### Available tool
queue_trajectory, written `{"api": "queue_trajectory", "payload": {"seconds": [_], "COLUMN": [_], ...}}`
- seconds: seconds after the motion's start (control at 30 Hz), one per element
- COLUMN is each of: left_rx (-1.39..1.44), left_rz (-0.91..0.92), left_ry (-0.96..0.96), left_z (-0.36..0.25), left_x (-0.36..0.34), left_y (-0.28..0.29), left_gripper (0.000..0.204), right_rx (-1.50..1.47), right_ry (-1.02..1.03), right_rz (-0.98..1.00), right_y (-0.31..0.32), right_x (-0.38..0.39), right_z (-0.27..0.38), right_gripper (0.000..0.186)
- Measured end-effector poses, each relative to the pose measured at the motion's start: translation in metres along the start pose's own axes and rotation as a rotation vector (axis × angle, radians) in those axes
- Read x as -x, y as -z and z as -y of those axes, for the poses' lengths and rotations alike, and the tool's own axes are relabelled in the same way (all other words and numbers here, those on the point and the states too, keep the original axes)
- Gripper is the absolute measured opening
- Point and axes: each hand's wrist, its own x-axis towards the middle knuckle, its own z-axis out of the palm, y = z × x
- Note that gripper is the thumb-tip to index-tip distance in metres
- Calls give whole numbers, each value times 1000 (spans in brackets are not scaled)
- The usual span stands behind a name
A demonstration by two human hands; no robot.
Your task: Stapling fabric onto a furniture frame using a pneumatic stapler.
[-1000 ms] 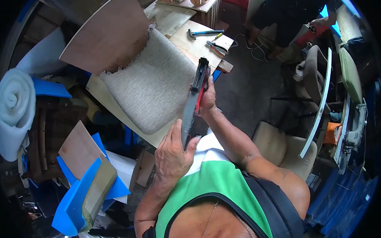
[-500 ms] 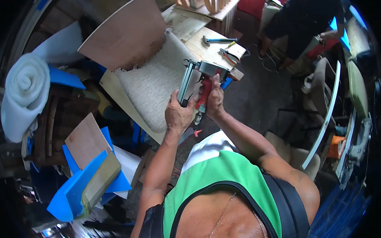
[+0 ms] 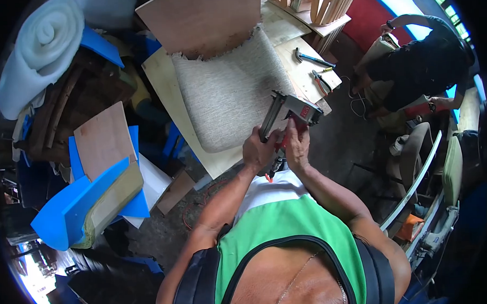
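Observation:
A pneumatic staple gun [image 3: 302,108] with a grey body and red handle is held in front of my waist. My left hand [image 3: 258,151] is closed around the lower end of its long magazine. My right hand [image 3: 298,144] grips the handle, its thumb up near the body; the palm side is hidden. Below the hands hangs the air fitting, with an orange piece at its end. Just beyond the tool lies a grey fabric-covered chair panel [image 3: 231,99] with a frayed far edge, resting on a plywood board [image 3: 222,162]. A curved plywood piece [image 3: 207,24] stands behind it.
A hammer [image 3: 315,59] and pliers [image 3: 321,84] lie on the table at the right. Left are a white wadding roll [image 3: 41,52] and blue foam [image 3: 68,211]. Another person [image 3: 423,65] bends over work at far right. Chair parts [image 3: 415,156] stand at my right.
The view has turned, shifting most surroundings. The staple gun has come back closer to my body, away from the fabric panel. Both hands keep their hold on it.

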Motion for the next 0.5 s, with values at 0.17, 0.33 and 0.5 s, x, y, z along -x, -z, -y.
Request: {"api": "queue_trajectory", "payload": {"seconds": [0.17, 0.33, 0.5], "left_rx": [178, 172, -22], "left_rz": [-111, -236, -397], "left_ry": [176, 159, 34], "left_z": [60, 82, 73], "left_x": [10, 15, -12], "left_y": [14, 55, 86], "left_gripper": [49, 48, 51], "right_rx": [50, 369, 33], "right_ry": [131, 186, -47], "right_rz": [156, 261, 411], "right_y": [-53, -90, -121], "right_x": [17, 22, -15], "right_z": [-25, -39, -33], "right_gripper": [19, 27, 23]}}
